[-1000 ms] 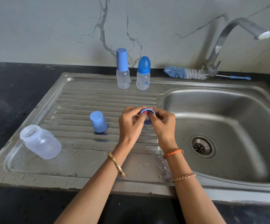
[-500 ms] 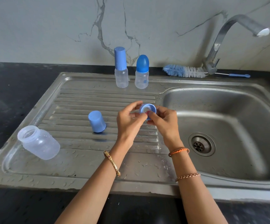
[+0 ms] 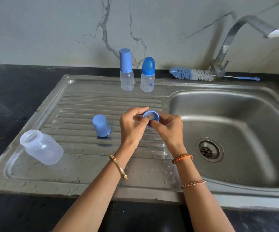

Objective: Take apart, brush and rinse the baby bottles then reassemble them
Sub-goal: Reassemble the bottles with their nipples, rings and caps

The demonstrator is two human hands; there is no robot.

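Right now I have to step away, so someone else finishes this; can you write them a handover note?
Both hands, left and right, pinch the blue collar ring over the drainboard.
Open bottle lies on its side at the left; its cap stands nearby.
Two capped bottles, tall-capped and dome-capped, stand at the back, not yet taken apart.
Brush lies by the tap.
Left: brushing, rinsing, reassembly.

- The sink [image 3: 194, 96] is shiny grey metal, with straight ridge lines on its flat left part.
- Behind the sink, the wall [image 3: 51, 30] is pale grey-white with dark crack-like lines.
- The worktop [image 3: 15, 91] around the sink is black.
- On the sink's left part, the cap [image 3: 101, 126] is light blue.
- Near it, the lying bottle [image 3: 41, 149] is see-through and cloudy white.
- Behind the sink, the brush [image 3: 191, 74] is blue and white.
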